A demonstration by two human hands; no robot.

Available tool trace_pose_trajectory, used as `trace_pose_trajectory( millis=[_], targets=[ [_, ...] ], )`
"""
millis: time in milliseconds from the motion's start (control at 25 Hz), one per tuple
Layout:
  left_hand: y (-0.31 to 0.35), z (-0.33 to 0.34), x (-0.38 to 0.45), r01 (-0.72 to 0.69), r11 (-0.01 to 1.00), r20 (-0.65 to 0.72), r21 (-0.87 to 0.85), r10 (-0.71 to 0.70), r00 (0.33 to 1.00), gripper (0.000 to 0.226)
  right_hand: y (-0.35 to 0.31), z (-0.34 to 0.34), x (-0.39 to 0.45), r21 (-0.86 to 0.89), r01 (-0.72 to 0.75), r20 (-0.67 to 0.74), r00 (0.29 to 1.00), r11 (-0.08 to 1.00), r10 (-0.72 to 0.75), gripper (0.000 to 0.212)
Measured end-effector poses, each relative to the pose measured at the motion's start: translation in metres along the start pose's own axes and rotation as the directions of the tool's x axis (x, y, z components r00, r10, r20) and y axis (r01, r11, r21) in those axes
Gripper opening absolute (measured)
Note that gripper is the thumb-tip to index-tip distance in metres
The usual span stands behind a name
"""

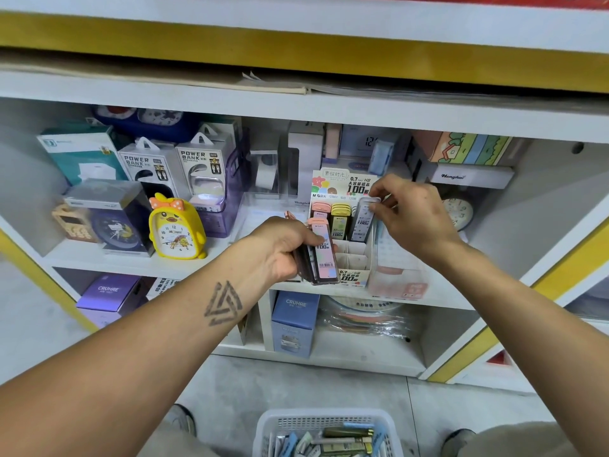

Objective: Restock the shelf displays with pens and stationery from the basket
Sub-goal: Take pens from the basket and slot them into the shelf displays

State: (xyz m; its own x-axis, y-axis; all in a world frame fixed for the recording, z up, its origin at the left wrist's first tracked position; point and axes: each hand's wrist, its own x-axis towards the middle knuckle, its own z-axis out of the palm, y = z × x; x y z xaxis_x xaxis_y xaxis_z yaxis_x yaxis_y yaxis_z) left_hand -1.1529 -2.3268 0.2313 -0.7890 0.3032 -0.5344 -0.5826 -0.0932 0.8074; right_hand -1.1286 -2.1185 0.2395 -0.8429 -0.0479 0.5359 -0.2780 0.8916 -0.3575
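A cardboard display box (351, 277) for 0.7 HB pencil leads stands on the middle shelf. Pink and yellow lead cases (340, 223) stand in its back slots. My left hand (283, 247) grips a stack of lead cases (324, 255), pastel face outward, just left of the box. My right hand (410, 211) pinches the top of a light blue lead case (362, 222) that stands in the box's back right slot. On the floor below sits the white basket (290, 423), holding several more packs.
A yellow duck alarm clock (176, 225) and power bank boxes (171, 166) stand left of the display. A clear acrylic tray (263, 212) sits behind my left hand. A round clock (458, 212) is to the right. Purple and blue boxes fill the lower shelf.
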Motion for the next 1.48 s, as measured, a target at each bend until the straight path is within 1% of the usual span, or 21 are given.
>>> trace_pose_trajectory(
  millis=[160, 320, 520, 680, 880, 960, 1160, 1240, 1320, 1360, 1400, 1440, 1480],
  targets=[
    [0.000, 0.000, 0.000, 0.003, 1.000, 0.005, 0.007, -0.003, 1.000, 0.031, 0.001, -0.003, 0.003, 0.030, -0.043, -0.016, 0.999, 0.999, 0.043, 0.015],
    [0.000, 0.001, 0.000, -0.006, 1.000, 0.005, 0.019, 0.006, 1.000, 0.033, 0.000, 0.000, 0.001, 0.005, -0.048, 0.028, 0.998, 0.999, 0.048, 0.016],
    [-0.001, 0.004, -0.001, -0.006, 1.000, 0.005, 0.008, 0.006, 1.000, 0.029, -0.003, 0.000, 0.003, -0.020, -0.024, -0.048, 0.999, 0.999, 0.023, 0.013],
    [-0.002, 0.004, -0.001, -0.001, 1.000, 0.005, 0.016, 0.001, 1.000, 0.029, -0.004, 0.002, 0.001, -0.031, -0.020, -0.005, 1.000, 0.999, 0.020, 0.013],
    [-0.002, 0.005, -0.002, 0.002, 0.999, 0.007, 0.035, -0.002, 1.000, 0.029, -0.001, 0.000, 0.003, -0.044, -0.026, -0.012, 1.000, 0.999, 0.026, 0.013],
    [-0.002, 0.005, -0.002, 0.003, 0.999, 0.006, 0.037, -0.003, 1.000, 0.028, -0.001, 0.000, 0.003, -0.071, -0.019, -0.012, 1.000, 0.997, 0.019, 0.013],
    [-0.003, 0.007, -0.003, -0.004, 0.999, 0.004, 0.038, 0.004, 1.000, 0.033, -0.003, 0.004, 0.001, -0.122, -0.025, 0.061, 0.998, 0.992, 0.032, 0.009],
    [-0.003, 0.007, -0.004, -0.005, 0.999, 0.007, 0.042, 0.005, 1.000, 0.034, -0.004, 0.007, -0.001, -0.206, 0.011, 0.071, 0.997, 0.978, 0.004, 0.010],
    [-0.003, 0.007, -0.004, -0.006, 0.999, 0.023, 0.042, 0.005, 1.000, 0.033, -0.005, 0.011, -0.004, -0.327, 0.058, 0.142, 0.990, 0.943, -0.011, 0.016],
    [-0.003, 0.007, -0.003, -0.009, 0.999, 0.033, 0.043, 0.008, 0.999, 0.033, -0.005, 0.012, -0.004, -0.353, 0.061, 0.166, 0.986, 0.934, -0.002, 0.018],
    [-0.003, 0.008, -0.003, -0.014, 0.999, 0.041, 0.046, 0.013, 0.999, 0.031, -0.006, 0.012, -0.004, -0.343, 0.056, 0.163, 0.987, 0.938, 0.001, 0.019],
    [-0.003, 0.008, -0.002, -0.020, 0.999, 0.049, 0.050, 0.018, 0.999, 0.029, -0.008, 0.012, -0.004, -0.287, 0.039, 0.141, 0.990, 0.957, 0.002, 0.019],
    [-0.003, 0.008, -0.002, -0.025, 0.998, 0.060, 0.052, 0.022, 0.998, 0.027, -0.011, 0.012, -0.002, -0.177, -0.003, 0.116, 0.993, 0.984, 0.024, 0.017]
  ],
)
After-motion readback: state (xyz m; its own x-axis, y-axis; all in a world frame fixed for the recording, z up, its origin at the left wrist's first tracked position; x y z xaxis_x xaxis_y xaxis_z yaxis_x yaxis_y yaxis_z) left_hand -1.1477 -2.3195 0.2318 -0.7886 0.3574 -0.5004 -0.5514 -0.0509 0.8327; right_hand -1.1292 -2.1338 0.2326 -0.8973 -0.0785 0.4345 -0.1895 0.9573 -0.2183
